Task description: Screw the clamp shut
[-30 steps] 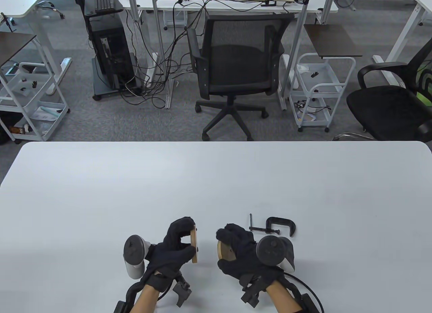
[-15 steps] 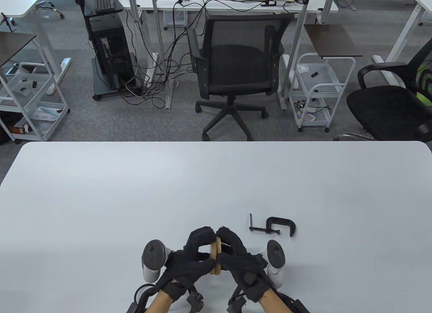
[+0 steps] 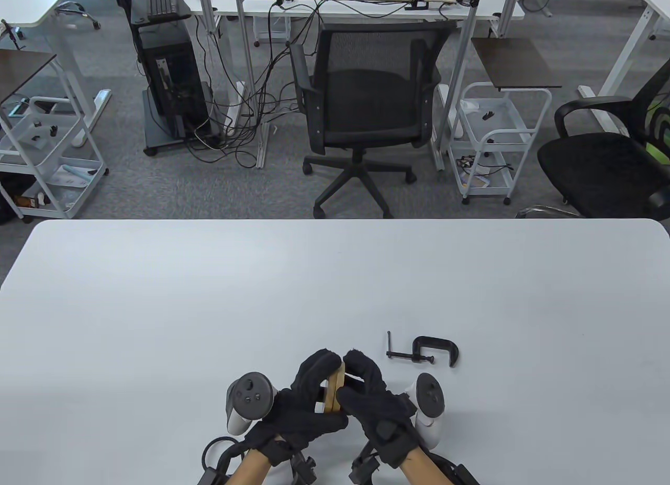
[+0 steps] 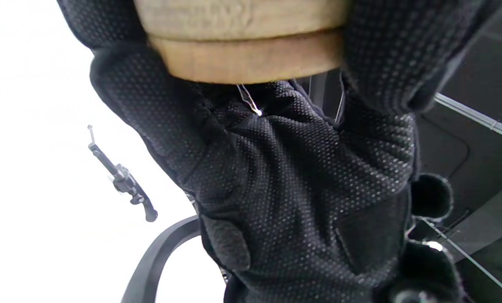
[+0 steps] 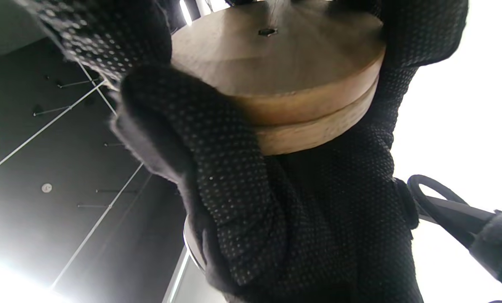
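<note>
**Ana:** Fingers (image 3: 314, 372) of the left hand (image 3: 301, 401) wrap one face of the two wooden discs (image 3: 333, 396), and the right hand (image 3: 374, 401) closes over the other face. Both hands press the pair together on edge, just above the table (image 3: 209, 296).

**Ben:** Are the discs flush?

**Ana:** Close, I'd say. From the right wrist view the rims sit stacked with a thin seam between them, the lower one showing a little proud on one side. The upper face has a small hole at its centre.

**Ben:** And the C-clamp (image 3: 425, 351)?

**Ana:** Lying on the table beyond the right fingers and slightly to their outer side, near but untouched. Its screw, with the sliding handle bar, points toward the left hand's side, and the curved frame lies at the outer end. How wide its gap stands I can't tell from here.

**Ben:** So what could go wrong?

**Ana:** One hand must let go to fetch the clamp. With only one hand pinching, I'd expect the discs to slide against each other or tip apart, since smooth round faces give little to hold. Then, if the gap is narrower than the stacked pair, the frame could knock the discs out of line. Turning the screw may also twist the nearer disc.
</note>
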